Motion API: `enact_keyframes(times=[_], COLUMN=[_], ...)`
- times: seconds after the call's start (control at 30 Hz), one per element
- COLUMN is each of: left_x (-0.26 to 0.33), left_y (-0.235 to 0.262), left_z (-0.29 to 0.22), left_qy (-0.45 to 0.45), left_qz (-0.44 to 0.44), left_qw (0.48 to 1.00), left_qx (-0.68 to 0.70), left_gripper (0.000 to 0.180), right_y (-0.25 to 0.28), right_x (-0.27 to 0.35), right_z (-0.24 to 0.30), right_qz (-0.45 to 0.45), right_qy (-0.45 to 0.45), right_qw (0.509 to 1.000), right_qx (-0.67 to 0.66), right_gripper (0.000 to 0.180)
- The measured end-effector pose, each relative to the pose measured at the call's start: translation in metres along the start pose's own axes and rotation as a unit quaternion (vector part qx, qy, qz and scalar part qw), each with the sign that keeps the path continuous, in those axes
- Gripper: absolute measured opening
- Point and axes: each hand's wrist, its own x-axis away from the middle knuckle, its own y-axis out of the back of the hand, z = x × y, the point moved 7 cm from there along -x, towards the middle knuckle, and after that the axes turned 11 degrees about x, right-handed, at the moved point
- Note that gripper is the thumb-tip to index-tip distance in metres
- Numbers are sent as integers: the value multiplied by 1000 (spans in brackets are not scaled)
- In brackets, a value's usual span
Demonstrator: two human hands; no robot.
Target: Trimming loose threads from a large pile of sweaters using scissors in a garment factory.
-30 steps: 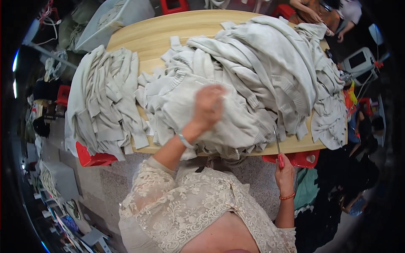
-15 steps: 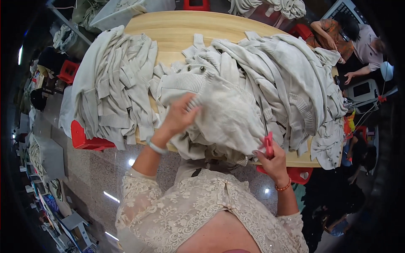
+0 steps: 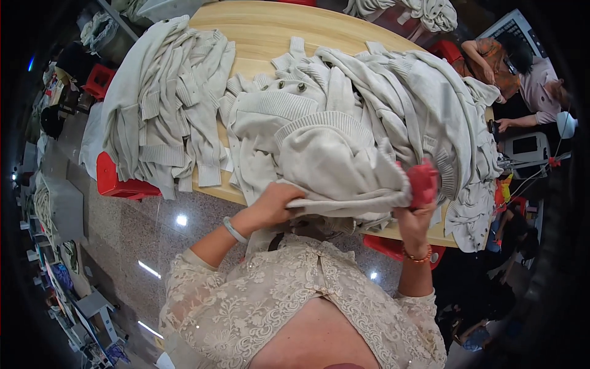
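A cream knitted sweater (image 3: 335, 157) with ribbed bands lies at the near edge of the table, on top of other knitwear. My left hand (image 3: 275, 204) is closed on its near edge, the fingertips tucked out of sight under the cloth. Opposite, my right hand (image 3: 416, 222) grips pink-handled scissors (image 3: 423, 184), blurred by motion, whose blades I cannot make out. That hand is also against the sweater's right edge, where the cloth stands raised. Between my hands the near edge is drawn fairly straight. Dark round buttons show on the garment just beyond.
Heaps of similar knitwear lie left (image 3: 178, 104) and right (image 3: 430, 111) on the wooden table (image 3: 258, 27). Red stools (image 3: 120, 178) stand by it. Two people sit at the far right near a sewing machine (image 3: 525, 147). Plastic bins line the left side.
My left hand has come down and nearer, onto the sweater's near edge. My right hand has risen slightly with the scissors. The sweater's ribbed band and near edge now lie differently.
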Motion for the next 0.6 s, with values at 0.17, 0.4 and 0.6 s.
enact_keyframes(times=[0.17, 0.4, 0.6], left_x=[37, 13, -36], left_y=[61, 126, 61], left_z=[4, -138, -138], left_qy=[62, -20, -106], left_qz=[-128, -242, -233], left_qw=[954, 950, 931], left_qx=[-265, 199, 261], left_gripper=[38, 30, 65], right_y=[53, -5, -59], right_x=[-4, -10, -6], right_z=[5, 22, 49], right_qz=[-68, 26, 143], right_qy=[58, 31, 166], right_qw=[996, 998, 976], right_qx=[29, 37, 21], right_gripper=[30, 24, 45])
